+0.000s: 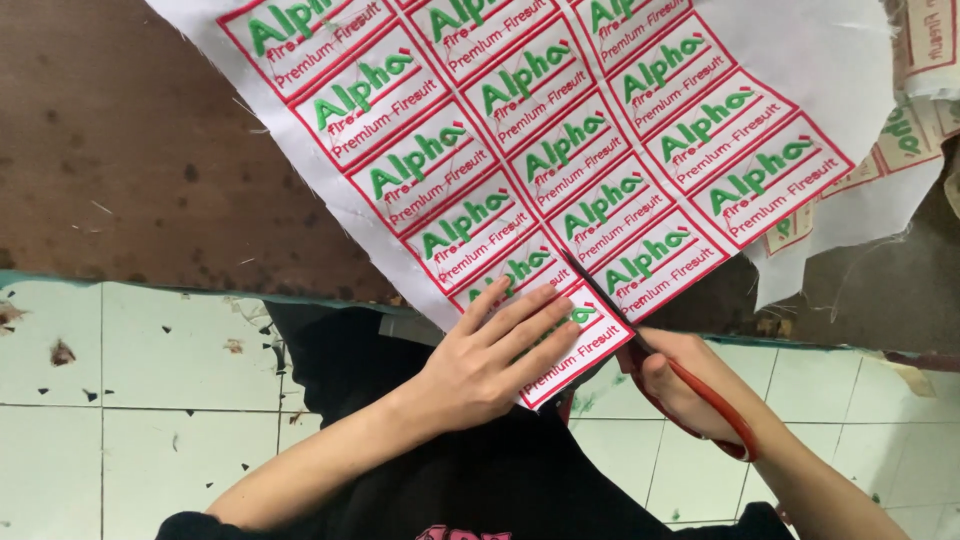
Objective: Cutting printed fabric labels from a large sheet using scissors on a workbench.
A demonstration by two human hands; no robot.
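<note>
right hand [680, 385] grips red scissors [650, 345] cutting the label sheet [560, 150] under flat, spread left hand [495, 355].

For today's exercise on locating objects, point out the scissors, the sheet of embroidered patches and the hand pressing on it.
scissors [610, 305], head view, on the dark blade crossing the sheet.
sheet of embroidered patches [560, 150], head view, on a middle patch.
left hand [495, 355], head view, on the back of the hand.
</note>
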